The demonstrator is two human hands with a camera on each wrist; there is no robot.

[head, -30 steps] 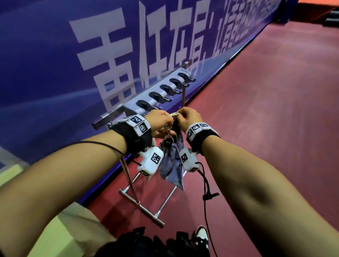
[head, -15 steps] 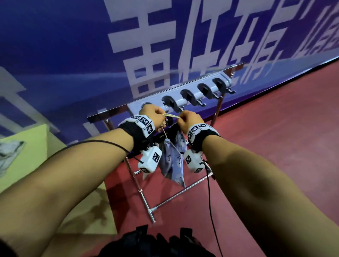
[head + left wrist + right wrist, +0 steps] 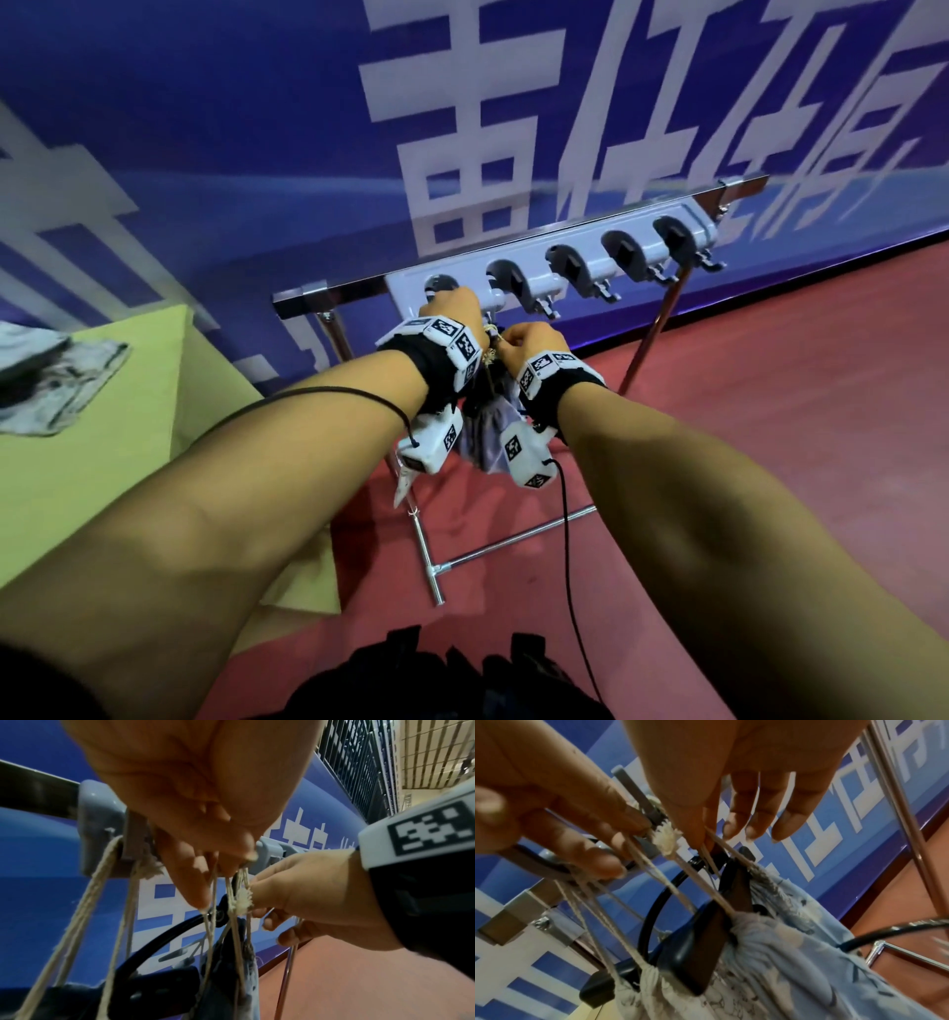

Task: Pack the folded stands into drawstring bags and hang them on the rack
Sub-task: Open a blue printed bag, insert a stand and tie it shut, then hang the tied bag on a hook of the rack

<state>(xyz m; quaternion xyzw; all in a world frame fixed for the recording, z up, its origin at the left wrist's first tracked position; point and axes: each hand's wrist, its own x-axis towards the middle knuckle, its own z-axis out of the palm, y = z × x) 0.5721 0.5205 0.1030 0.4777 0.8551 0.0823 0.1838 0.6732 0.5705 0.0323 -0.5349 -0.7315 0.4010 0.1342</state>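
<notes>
A light blue patterned drawstring bag (image 3: 795, 953) hangs between my wrists, with a black folded stand (image 3: 700, 943) sticking out of its gathered mouth. My left hand (image 3: 452, 313) is at the leftmost hooks of the rack's grey rail (image 3: 565, 257) and pinches the bag's cream cords (image 3: 232, 902). Close beside it, my right hand (image 3: 524, 342) pinches the same cords between thumb and forefinger (image 3: 703, 839). A second bag (image 3: 634, 983) hangs from the end hook (image 3: 102, 841) by its own cords.
Several grey hooks (image 3: 621, 252) to the right carry nothing. The chrome rack (image 3: 431, 560) stands on red floor against a blue banner. A green table (image 3: 154, 437) at the left holds more grey bags (image 3: 51, 380). Something black (image 3: 436, 678) lies near my feet.
Both hands have carried the bag up from under the rail's left end to its hooks. My left hand now covers the leftmost hook, and my view has swung left.
</notes>
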